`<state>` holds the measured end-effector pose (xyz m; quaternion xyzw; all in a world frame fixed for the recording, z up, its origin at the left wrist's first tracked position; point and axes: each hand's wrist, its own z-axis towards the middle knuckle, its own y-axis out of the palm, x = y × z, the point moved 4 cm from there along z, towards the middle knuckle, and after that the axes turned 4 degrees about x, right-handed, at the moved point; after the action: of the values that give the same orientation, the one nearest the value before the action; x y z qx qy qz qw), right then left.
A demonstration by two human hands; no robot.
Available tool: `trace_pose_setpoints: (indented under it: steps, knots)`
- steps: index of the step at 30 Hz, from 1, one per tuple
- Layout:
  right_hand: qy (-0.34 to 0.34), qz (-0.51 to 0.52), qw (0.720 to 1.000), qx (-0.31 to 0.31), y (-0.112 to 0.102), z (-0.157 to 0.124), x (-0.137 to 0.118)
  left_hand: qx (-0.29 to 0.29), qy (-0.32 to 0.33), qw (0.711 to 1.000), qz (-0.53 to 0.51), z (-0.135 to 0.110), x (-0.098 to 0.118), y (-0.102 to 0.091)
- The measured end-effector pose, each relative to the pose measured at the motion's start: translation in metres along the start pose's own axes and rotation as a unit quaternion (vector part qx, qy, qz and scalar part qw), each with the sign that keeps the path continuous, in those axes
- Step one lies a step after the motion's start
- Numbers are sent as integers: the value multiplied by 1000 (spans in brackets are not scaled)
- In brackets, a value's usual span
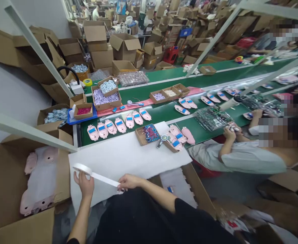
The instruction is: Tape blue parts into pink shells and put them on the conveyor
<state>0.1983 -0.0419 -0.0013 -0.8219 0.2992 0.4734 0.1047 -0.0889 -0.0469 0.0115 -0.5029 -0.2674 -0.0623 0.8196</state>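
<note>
My left hand (85,184) is closed around the lower edge of a roll of white tape (82,167), over the left part of a white sheet (113,154). A strip of tape (104,179) stretches from the roll to my right hand (130,182), whose fingers pinch its free end. Beyond the hands, several pink shells with blue parts (120,125) lie in a row on the green belt (84,130). On the sheet stands a small cardboard tray (140,136) of blue parts with red wires, beside a small handheld fan-like piece (163,138) and more pink shells (176,143).
A large carton (1,179) with pink shells is at the left, another carton (202,189) at the lower right. Boxes of purple rings (105,99) and a blue tray (88,119) stand at the belt's left end. A co-worker (250,157) sits at the right.
</note>
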Motion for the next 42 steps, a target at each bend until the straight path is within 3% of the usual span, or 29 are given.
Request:
trace_pose_setpoints:
  steps: [2, 4, 6, 8, 10, 13, 19, 24, 28, 32, 34, 37, 40, 42]
  knots:
    - [28, -71, 988, 134, -50, -6, 9, 40, -12, 999, -3, -6, 14, -10]
    - [73, -135, 935, 318, -121, -19, 13, 64, -4, 998, -10, -16, 33, -21]
    - [113, -165, 879, 433, -193, -33, 15, 79, 15, 997, -20, -27, 53, -33]
    - [144, -180, 844, 484, -253, -43, 18, 101, 32, 994, -28, -38, 70, -46]
    - [173, -198, 816, 514, -296, -47, 24, 120, 52, 991, -31, -46, 87, -57]
    - [202, -229, 789, 533, -322, -44, 37, 129, 79, 988, -13, -51, 108, -68]
    - [204, -369, 735, 530, -318, -30, 60, 99, 98, 990, 32, -54, 126, -70]
    - [206, -334, 736, 552, -315, -35, 68, 59, 99, 993, 18, -54, 130, -64]
    - [152, -252, 736, 610, -303, -46, 51, 42, 147, 988, 9, -49, 132, -62]
    - [29, -168, 723, 669, -280, -64, 15, 28, 208, 977, 23, -42, 133, -60]
    - [-80, -83, 748, 653, -262, -71, -4, 16, 233, 972, 31, -40, 136, -58]
    - [-212, 104, 820, 521, -224, -69, -28, -46, 264, 963, 36, -38, 145, -51]
    - [-207, 208, 892, 343, -174, -61, -46, -127, 272, 953, 38, -39, 151, -40]
    - [-185, 186, 927, 269, -141, -60, -57, -159, 261, 951, 49, -40, 152, -35]
